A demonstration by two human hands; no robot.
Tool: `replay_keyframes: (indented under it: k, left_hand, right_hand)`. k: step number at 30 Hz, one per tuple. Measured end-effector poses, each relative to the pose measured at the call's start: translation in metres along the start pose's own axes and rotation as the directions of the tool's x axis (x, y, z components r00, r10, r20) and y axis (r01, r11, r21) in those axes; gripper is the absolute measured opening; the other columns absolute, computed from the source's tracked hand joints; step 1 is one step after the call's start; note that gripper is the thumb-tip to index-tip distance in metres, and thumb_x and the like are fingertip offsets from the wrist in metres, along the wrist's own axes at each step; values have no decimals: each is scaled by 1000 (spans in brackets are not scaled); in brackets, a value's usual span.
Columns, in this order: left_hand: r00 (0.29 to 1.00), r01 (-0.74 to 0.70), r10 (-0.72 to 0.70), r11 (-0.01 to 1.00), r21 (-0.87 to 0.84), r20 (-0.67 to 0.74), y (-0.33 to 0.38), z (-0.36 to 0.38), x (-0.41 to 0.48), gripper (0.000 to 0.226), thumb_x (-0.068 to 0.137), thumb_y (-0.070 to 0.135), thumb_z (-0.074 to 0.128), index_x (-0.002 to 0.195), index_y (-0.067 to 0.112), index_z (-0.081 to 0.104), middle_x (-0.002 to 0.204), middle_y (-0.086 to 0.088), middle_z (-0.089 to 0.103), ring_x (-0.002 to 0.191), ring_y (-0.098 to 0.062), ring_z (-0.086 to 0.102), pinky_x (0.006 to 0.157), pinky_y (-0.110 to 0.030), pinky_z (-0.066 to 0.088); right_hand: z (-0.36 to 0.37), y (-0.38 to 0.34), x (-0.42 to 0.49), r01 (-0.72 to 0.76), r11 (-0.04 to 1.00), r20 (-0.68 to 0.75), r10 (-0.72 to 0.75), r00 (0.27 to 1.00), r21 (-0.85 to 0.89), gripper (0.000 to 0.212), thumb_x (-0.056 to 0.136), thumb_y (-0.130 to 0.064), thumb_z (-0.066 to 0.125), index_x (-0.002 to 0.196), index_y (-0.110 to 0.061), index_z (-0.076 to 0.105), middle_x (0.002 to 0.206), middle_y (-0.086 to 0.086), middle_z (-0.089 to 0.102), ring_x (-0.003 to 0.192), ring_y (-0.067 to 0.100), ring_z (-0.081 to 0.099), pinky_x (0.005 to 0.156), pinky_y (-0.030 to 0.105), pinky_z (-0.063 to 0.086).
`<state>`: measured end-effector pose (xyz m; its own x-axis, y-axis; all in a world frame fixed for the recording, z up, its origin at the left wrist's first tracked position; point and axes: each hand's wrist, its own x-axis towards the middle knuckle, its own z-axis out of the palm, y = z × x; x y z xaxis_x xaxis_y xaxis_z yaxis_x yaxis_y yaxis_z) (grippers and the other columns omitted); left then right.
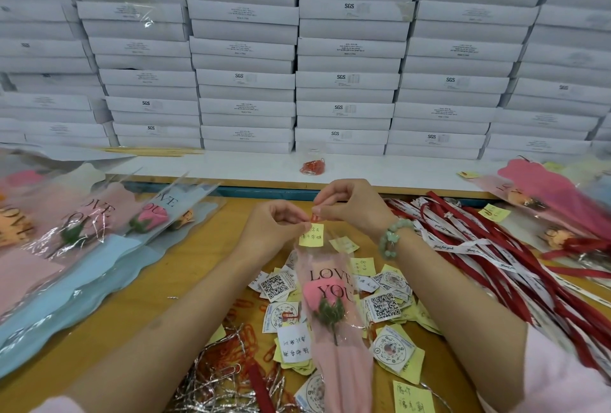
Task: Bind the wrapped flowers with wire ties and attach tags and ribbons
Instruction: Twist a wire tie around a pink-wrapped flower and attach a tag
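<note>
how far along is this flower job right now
Likely done: the bouquets at the right carry red ribbon. In hand: left hand and right hand pinch a red clip over a yellow note atop the pink wrapped flower. Left: the stacked flowers at the left show no ribbon; loose ribbons and tags lie waiting.

left hand [276, 225], right hand [350, 206], fingertips [325, 211] pinching together

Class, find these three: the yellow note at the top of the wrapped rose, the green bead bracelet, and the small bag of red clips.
yellow note [311, 236]: head view, its written face.
green bead bracelet [391, 236]: head view, beads across the wrist.
bag of red clips [312, 166]: head view, red heap inside.
</note>
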<state>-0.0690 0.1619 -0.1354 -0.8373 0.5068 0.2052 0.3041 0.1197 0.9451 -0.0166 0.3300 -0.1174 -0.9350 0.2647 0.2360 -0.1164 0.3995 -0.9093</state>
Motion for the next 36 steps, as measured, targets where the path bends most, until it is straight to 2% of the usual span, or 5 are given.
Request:
replay_keyframes:
  k: [11, 16, 21, 28, 36]
  left_hand:
    - [1000, 2, -2, 1000, -12, -11, -1, 0, 2, 13, 78, 4, 78, 83, 12, 71, 78, -2, 75, 67, -6, 70, 59, -14, 52]
    - [1000, 6, -6, 1000, -7, -8, -1, -1, 1, 12, 78, 5, 78, 84, 13, 71, 81, -4, 75, 68, -7, 69, 58, -14, 51]
    - [1000, 7, -7, 1000, 2, -4, -1, -1, 1, 10, 79, 7, 78, 86, 12, 73, 82, -5, 75, 65, -6, 67, 57, -14, 49]
    - [1000, -11, 11, 1000, 5, -7, -1, 0, 1, 5, 82, 10, 76, 86, 11, 76, 82, -5, 75, 68, -8, 67, 57, -14, 49]
    - [1000, -17, 17, 1000, -17, -12, -1, 0, 1, 5, 83, 7, 74, 87, 9, 76, 78, -2, 75, 67, -5, 68, 59, -12, 50]
  right_hand:
    - [0, 0, 1, 37, 996, 43, -34, 998, -77, 11, 78, -10, 79, 86, -12, 72, 70, -3, 73, 69, 7, 70, 74, 12, 52]
    - [0, -3, 3, 57, 996, -54, -60, 997, -62, 8, 86, -8, 71, 89, -14, 67, 72, -3, 71, 61, 4, 67, 55, 15, 49]
    - [-2, -2, 4, 41, 999, -31, -40, 999, 30, 9, 88, -7, 69, 90, -13, 63, 72, -4, 71, 70, 10, 72, 66, 23, 58]
    - [-6, 1, 3, 52, 995, -32, -55, 998, -87, 22, 77, -3, 79, 89, -11, 63, 80, 3, 70, 70, 15, 72, 63, 21, 55]
    - [-2, -1, 1, 146, 963, 8, -148, 989, -225, 10, 80, -5, 76, 85, -10, 69, 68, -6, 72, 63, -4, 66, 55, 7, 45]
